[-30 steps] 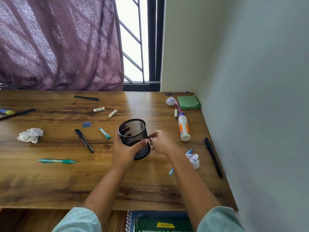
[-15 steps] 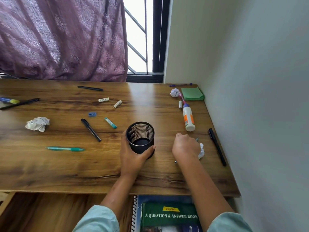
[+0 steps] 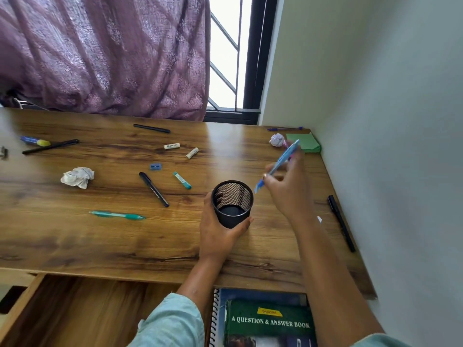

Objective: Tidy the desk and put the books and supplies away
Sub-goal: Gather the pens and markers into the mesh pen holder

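Lifted off the surface [image 3: 100, 246] since half a second ago: right grip [image 3: 288, 194], then fisted low near the front edge, now raised beside and just above the mesh cup [image 3: 233, 219]. Pinches a blue pen [image 3: 280, 162] between thumb and fingers, slanted, lower tip just outside the cup's rim, upper end pointing toward the green pad [image 3: 304, 144]. Blurred with motion, so cannot tell exactly how each finger lies.

Holds the cup upright on the surface with the left grip [image 3: 218, 236], fingers and thumb curled round its wall, in much the same spot as before. Looks empty inside so far.

Judged as the step of gathering pens into the cup, with the first one in hand. Calls next for tipping the pen nearer vertical, bringing its lower tip over the opening, and letting go only once inside the rim, cup kept steady meanwhile.

Leaves plenty scattered: teal pen [image 3: 117, 215], black marker [image 3: 154, 189], black pen [image 3: 342, 222] along the wall, crumpled paper [image 3: 77, 177], and books [image 3: 268, 321] below the front edge, not yet put away.
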### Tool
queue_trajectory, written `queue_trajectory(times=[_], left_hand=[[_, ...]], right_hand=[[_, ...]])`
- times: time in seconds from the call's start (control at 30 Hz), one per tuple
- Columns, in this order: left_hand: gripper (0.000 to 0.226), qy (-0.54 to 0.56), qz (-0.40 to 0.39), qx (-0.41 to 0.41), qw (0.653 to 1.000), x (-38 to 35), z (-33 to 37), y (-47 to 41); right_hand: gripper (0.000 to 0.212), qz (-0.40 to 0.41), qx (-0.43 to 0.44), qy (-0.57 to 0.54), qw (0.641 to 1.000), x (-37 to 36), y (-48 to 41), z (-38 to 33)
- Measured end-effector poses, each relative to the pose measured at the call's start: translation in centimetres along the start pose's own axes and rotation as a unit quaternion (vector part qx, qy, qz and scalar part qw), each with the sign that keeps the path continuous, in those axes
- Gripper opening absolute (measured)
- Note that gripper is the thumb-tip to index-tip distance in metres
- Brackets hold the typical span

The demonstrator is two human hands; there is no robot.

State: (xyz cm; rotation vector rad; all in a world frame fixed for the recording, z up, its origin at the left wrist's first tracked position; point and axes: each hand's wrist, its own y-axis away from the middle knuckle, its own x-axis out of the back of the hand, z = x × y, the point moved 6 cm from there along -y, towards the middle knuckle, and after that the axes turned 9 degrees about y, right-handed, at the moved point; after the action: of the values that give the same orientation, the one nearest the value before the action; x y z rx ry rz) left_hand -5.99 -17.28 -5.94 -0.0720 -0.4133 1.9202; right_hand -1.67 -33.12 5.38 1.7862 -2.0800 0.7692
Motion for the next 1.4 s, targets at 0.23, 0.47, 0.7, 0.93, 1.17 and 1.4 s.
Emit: queue_trajectory(times=[0.23,0.47,0.7,0.93,1.17,1.4], left_hand=[[0.097,-0.013,-0.001,0.004,1.000,-0.1,-0.6,0.2],[0.094,-0.028,0.005,-0.047,0.998,0.1,0.2,0.3],[0.094,-0.030,-0.006,-0.070,0.997,0.0,0.7,0.4],[0.097,-0.038,-0.008,-0.074,0.996,0.0,0.4,0.5],[0.104,-0.048,-0.006,-0.078,0.996,-0.1,0.2,0.5],[0.102,-0.052,-0.006,-0.064,0.997,-0.2,0.2,0.5]], right_hand=[[0.009,-0.057,0.102,0.071,0.991,-4.1,2.2,-1.7],[0.010,-0.025,0.063,0.118,0.991,-4.4,3.0,1.8],[0.030,-0.039,-0.010,-0.050,0.998,-2.4,3.6,3.3],[0.025,0.034,-0.135,0.249,0.958,5.4,1.7,8.2],[0.030,-0.046,-0.251,0.489,0.834,6.2,1.4,13.1],[0.031,-0.022,-0.211,0.473,0.855,7.3,0.4,11.7]])
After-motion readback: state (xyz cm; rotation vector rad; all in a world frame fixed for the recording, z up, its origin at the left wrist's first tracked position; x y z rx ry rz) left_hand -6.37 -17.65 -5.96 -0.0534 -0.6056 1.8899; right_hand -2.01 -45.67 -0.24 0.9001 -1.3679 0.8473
